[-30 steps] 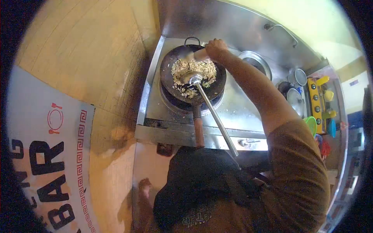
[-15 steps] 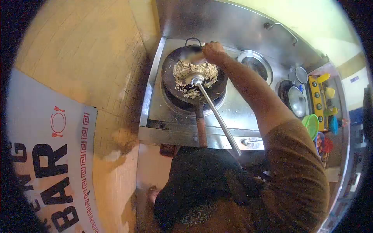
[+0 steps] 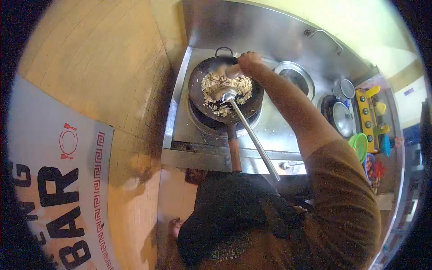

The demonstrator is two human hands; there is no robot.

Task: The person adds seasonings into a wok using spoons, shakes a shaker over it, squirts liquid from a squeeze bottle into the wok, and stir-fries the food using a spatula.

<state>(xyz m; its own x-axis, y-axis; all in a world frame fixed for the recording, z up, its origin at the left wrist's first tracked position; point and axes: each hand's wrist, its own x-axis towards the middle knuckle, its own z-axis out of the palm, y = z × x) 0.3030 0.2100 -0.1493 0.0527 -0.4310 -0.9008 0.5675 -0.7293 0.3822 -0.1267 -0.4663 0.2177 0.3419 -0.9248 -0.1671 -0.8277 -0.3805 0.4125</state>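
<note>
My right hand [image 3: 250, 62] is closed round a small tan container [image 3: 233, 71], held tilted above the upper right part of a dark wok [image 3: 196, 92]. A blurred patch shows just left of its mouth. Fried rice [image 3: 240, 85] with darker bits lies in the wok. A metal ladle [image 3: 253, 135] rests with its bowl in the rice, its long handle reaching over the front edge, and no hand touches it. My left hand [image 3: 175, 227] hangs low beside the dark apron, its fingers too small and dim to read.
The wok's wooden handle [image 3: 235, 155] points toward my body. Right of the wok is a round metal pan [image 3: 294, 78]. Farther right are a lidded pot [image 3: 343, 119], a green basket [image 3: 359, 146] and a yellow rack [image 3: 365, 114]. A printed banner [image 3: 67, 180] hangs at left.
The container in my right hand has shifted slightly over the wok, blurring as it moved. My left hand has moved a little down and right in view. The ladle stays in the rice.
</note>
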